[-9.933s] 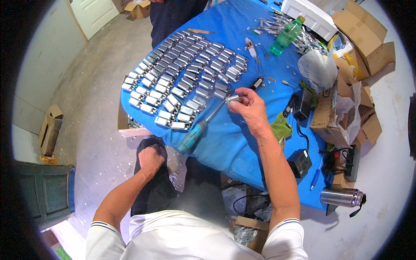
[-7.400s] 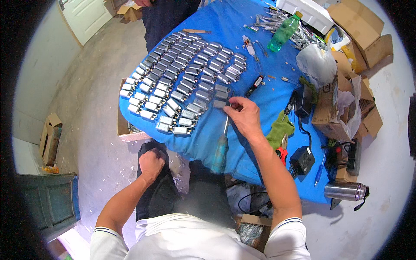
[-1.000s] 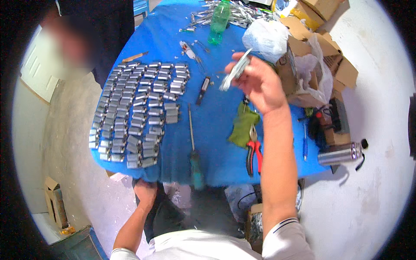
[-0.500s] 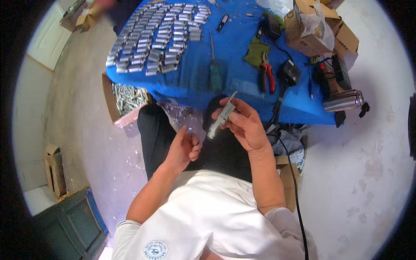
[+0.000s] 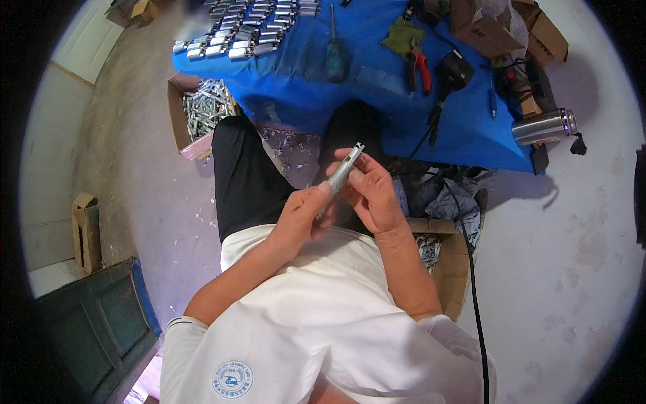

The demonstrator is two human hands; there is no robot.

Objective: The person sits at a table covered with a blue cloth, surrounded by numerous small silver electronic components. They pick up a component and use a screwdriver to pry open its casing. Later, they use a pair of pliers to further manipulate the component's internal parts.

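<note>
Moved since the earlier frame: my left hand (image 5: 301, 213), now at the near end of the slotted silvery metal part (image 5: 342, 173). My right hand (image 5: 377, 197) pinches it farther along, the left pinching too, near side of the blue-covered table (image 5: 293, 101); two-point support presumably steadies it.

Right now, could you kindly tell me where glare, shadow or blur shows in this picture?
Head view: the held metal piece and steel flask show bright highlights; same view: shadow darkens the pale surface beside the blue table, a patch at upper left is blurred, and the corners go black.
</note>
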